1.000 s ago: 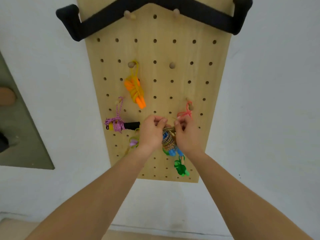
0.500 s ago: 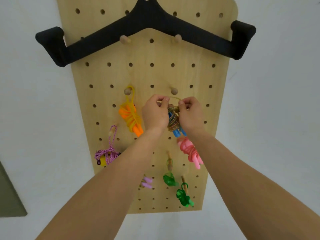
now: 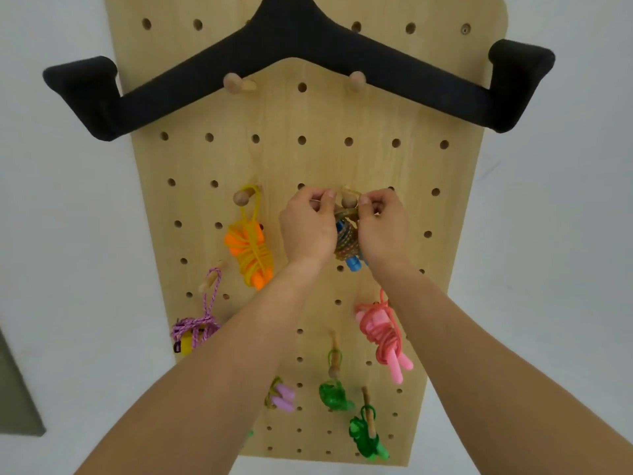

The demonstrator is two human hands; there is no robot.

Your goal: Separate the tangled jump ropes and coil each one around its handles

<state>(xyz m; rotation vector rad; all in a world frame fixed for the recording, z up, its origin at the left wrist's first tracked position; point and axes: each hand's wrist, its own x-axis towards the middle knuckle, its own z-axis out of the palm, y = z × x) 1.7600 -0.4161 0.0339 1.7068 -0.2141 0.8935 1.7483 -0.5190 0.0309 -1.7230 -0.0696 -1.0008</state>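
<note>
Multicoloured jump rope (image 3: 345, 240), wound tight round its blue handles, hangs against the pegboard (image 3: 428, 173) between both hands, just under a wooden peg (image 3: 350, 201). Its top loop sits at the peg head; cannot tell whether it is fully hooked on.

Handling, as judged: light bundle. Braided cord looks soft and limp, grippy rather than slick. Plastic handles give a stiff core. Nothing fragile. Coil could loosen if squeezed sideways, so best held by the top loop or round the wrapped middle.

Left hand (image 3: 308, 229): thumb and forefinger pinch the loop left of the peg, other fingers curled in. Right hand (image 3: 384, 228): same pinch on the right side. Both forearms raised, wrists close together, backs of the hands toward the camera.

Orange jump rope (image 3: 250, 250) hangs coiled just left; pink jump rope (image 3: 382, 337) below right.
</note>
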